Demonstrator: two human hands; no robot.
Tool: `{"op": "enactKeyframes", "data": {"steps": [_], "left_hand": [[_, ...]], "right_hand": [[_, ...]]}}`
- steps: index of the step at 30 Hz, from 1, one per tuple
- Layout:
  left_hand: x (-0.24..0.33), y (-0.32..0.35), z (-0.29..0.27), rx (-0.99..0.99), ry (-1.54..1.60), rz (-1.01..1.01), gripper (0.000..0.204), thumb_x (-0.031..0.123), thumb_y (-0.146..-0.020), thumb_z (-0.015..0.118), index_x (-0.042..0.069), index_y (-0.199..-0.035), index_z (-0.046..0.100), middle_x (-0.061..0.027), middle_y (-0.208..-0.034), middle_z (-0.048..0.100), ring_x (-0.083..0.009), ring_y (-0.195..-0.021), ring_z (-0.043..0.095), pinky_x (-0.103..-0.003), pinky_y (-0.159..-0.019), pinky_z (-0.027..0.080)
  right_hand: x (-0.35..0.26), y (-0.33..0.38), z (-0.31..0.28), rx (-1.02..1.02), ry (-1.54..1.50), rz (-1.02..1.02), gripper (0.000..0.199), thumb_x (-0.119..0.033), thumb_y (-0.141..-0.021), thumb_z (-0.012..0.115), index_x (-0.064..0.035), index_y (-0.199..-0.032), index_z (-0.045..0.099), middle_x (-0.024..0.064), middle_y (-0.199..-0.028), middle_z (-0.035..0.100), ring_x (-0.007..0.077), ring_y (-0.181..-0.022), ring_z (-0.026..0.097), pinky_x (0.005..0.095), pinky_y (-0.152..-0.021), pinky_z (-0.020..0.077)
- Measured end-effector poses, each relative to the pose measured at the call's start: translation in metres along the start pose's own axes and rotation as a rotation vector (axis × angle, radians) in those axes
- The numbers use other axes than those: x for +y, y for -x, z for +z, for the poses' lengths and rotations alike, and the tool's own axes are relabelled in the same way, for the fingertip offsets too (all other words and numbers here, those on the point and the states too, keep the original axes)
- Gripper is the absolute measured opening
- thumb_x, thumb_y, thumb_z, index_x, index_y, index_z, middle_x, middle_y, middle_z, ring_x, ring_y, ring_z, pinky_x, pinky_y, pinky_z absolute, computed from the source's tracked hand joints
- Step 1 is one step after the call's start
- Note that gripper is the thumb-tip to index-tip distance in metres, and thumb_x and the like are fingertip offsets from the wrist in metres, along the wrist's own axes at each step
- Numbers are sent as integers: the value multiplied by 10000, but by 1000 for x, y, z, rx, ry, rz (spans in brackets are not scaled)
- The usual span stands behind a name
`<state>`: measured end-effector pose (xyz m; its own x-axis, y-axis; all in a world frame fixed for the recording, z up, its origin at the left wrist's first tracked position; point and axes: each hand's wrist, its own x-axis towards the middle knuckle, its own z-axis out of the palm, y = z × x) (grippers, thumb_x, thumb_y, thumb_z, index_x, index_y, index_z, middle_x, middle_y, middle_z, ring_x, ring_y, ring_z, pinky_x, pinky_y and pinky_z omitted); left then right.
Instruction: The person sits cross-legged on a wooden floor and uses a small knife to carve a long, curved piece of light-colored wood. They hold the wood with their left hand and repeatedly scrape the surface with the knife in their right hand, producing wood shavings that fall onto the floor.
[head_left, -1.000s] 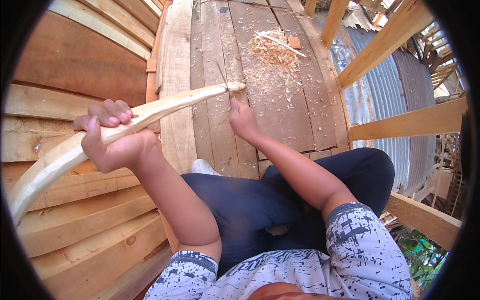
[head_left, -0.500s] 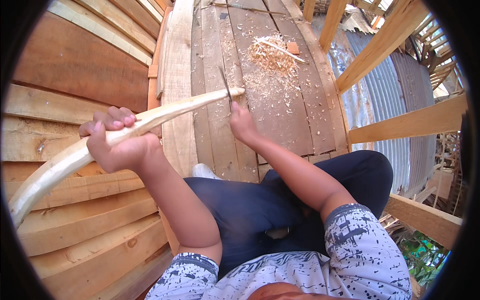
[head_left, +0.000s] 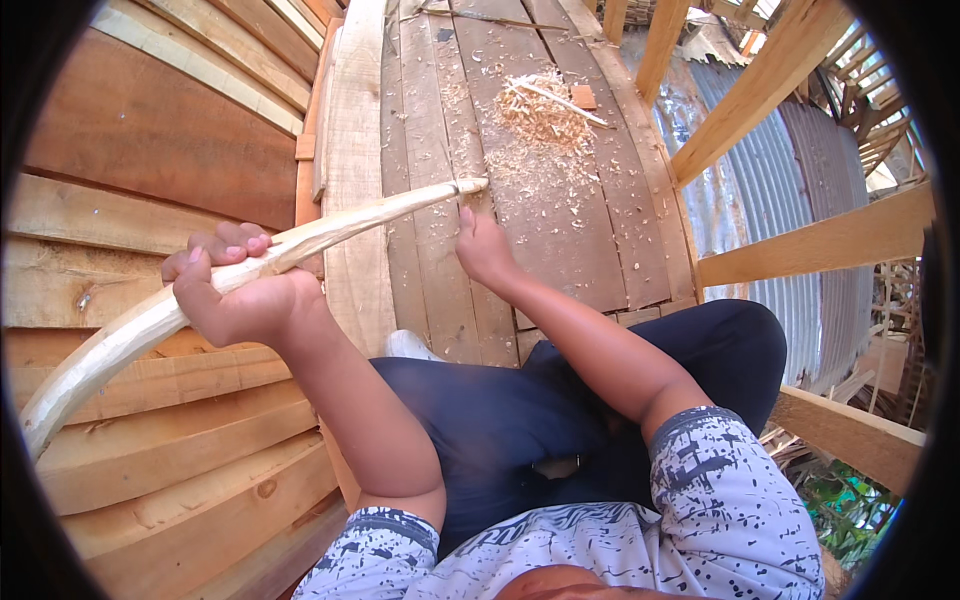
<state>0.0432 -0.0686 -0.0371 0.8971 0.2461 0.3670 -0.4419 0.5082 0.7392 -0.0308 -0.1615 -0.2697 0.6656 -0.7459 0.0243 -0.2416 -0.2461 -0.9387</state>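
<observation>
A long, curved, peeled wooden stick (head_left: 370, 217) runs from the lower left to a tapered end over the plank floor. My left hand (head_left: 245, 297) is wrapped around its thicker part. Just below the tapered end, my right hand (head_left: 486, 250) is closed in a fist, thumb toward the wood. A thin knife blade showed at this fist a moment ago; now it can hardly be made out, and the handle is hidden inside my fingers. Close to the tip, the stick has a small notch-like cut.
Wood shavings (head_left: 545, 118) lie heaped on the plank floor (head_left: 625, 215), with a thin pale stick (head_left: 560, 102) and a small orange-brown block (head_left: 583, 97). A board wall (head_left: 160, 130) rises at left. Rails (head_left: 810, 247) and corrugated metal sheets (head_left: 750, 150) are at right.
The dark knife blade, earlier seen crossing the stick near its tip, is no longer plainly visible there. My right hand has shifted very slightly left and down; my left hand keeps its grip.
</observation>
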Motion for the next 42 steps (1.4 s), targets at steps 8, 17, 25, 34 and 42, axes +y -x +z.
{"op": "enactKeyframes", "data": {"steps": [8,17,25,34,42], "left_hand": [[0,3,4,51,-36,23,207,174,-705,520,158,-678,316,8,-573,275,-114,-466,298,-235,-451,286],[-3,-3,-7,45,-73,35,260,187,-710,521,143,-627,278,-7,-604,290,-158,-563,317,-301,-546,322],[-2,-2,-3,102,-95,18,250,192,-716,524,136,-631,295,-12,-601,295,-160,-563,341,-290,-545,330],[-2,-3,-8,139,-99,40,203,185,-697,520,118,-641,337,-16,-589,318,-149,-544,357,-264,-532,331],[3,4,2,163,-104,-14,202,186,-707,514,124,-646,331,-16,-589,327,-152,-543,385,-266,-525,347]], "right_hand": [[12,3,16,73,-91,70,484,-326,-1031,370,42,-777,557,286,-707,577,461,-670,557,519,-639,417],[4,-14,-1,-125,-57,256,468,-300,-1033,366,62,-803,553,263,-693,574,440,-687,565,486,-668,438],[8,-4,6,-32,-43,38,471,-312,-1035,368,51,-798,552,269,-733,585,464,-726,571,489,-682,448],[-24,-3,-6,-144,79,-47,442,-301,-1025,358,43,-888,599,295,-849,630,477,-830,602,541,-760,457],[-3,-10,7,-155,21,181,457,-308,-1028,358,60,-891,591,289,-753,615,477,-725,592,538,-691,464]]}}
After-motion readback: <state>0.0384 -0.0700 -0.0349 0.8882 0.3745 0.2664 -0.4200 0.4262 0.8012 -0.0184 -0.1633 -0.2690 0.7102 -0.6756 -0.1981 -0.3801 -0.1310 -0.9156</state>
